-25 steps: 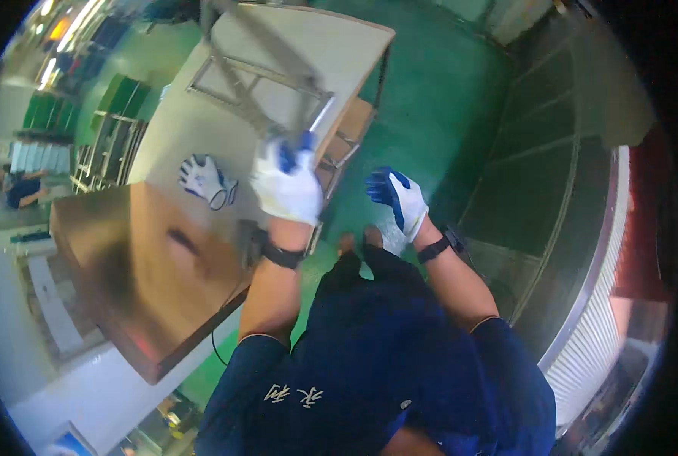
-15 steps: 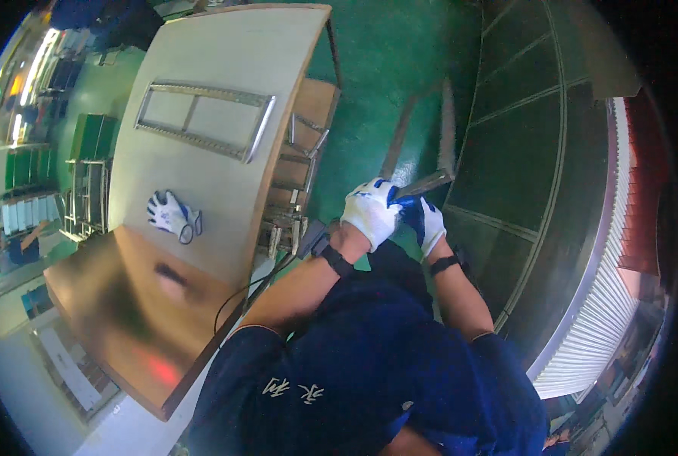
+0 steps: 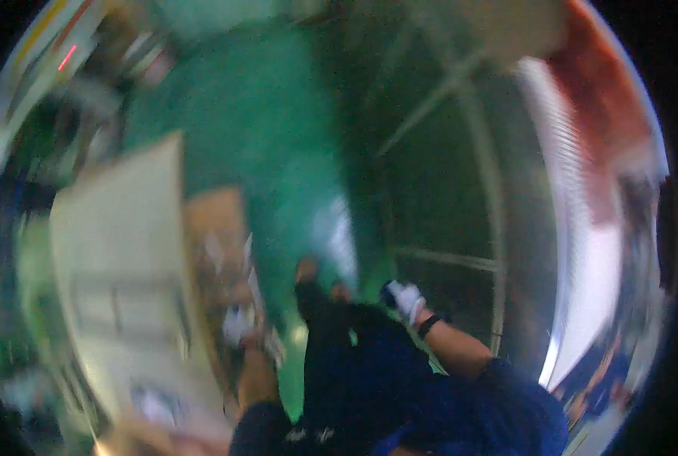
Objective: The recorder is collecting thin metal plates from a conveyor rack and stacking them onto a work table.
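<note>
The left hand (image 3: pixel 239 324) and right hand (image 3: pixel 406 299), close together 0.5 s ago, are now standing apart; the left is hovering beside the white-topped table (image 3: pixel 122 220), showing lower in view.

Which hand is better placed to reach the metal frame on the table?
Probably the left hand: it is near the table, closer to the metal frame, while the right hand is beyond the legs.

The person (image 3: pixel 369 357) is wearing a short-sleeved navy shirt (image 3: pixel 460 406), with small pale markings (image 3: pixel 324 435) showing on its front, and dark trousers (image 3: pixel 324 323). A white glove (image 3: pixel 410 302) with dark blue fingers (image 3: pixel 389 292) is covering the right hand (image 3: pixel 406 298); a whitish, blurred glove (image 3: pixel 236 323) is covering the left hand (image 3: pixel 240 328). A black wristband (image 3: pixel 428 327) is circling the right forearm's end (image 3: pixel 436 331).
</note>
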Available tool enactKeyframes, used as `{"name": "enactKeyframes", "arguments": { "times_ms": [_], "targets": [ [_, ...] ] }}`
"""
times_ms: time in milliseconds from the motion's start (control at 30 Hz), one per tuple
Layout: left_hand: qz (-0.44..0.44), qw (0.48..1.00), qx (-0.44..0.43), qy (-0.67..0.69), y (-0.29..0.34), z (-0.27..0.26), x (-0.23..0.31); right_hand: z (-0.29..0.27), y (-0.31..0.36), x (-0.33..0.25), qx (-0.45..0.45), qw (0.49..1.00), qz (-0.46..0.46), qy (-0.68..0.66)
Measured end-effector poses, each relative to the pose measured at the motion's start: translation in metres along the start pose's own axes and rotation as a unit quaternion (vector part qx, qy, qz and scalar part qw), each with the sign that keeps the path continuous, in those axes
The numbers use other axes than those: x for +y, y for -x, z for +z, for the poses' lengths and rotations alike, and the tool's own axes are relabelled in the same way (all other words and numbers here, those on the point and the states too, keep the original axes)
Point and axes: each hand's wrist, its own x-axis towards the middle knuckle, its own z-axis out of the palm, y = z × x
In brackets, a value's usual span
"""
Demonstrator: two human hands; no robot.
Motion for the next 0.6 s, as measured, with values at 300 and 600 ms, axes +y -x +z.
{"name": "enactKeyframes", "arguments": {
  "times_ms": [300,600],
  "targets": [
    [0.055,0.982,-0.181,-0.023,-0.066,-0.034,0.317,-0.135,-0.018,-0.121,0.133,0.795,0.15,-0.572],
    [0.494,0.725,-0.22,0.426,0.013,-0.167,0.739,-0.356,0.139,-0.2,0.447,0.692,-0.214,-0.525]
  ]
}}
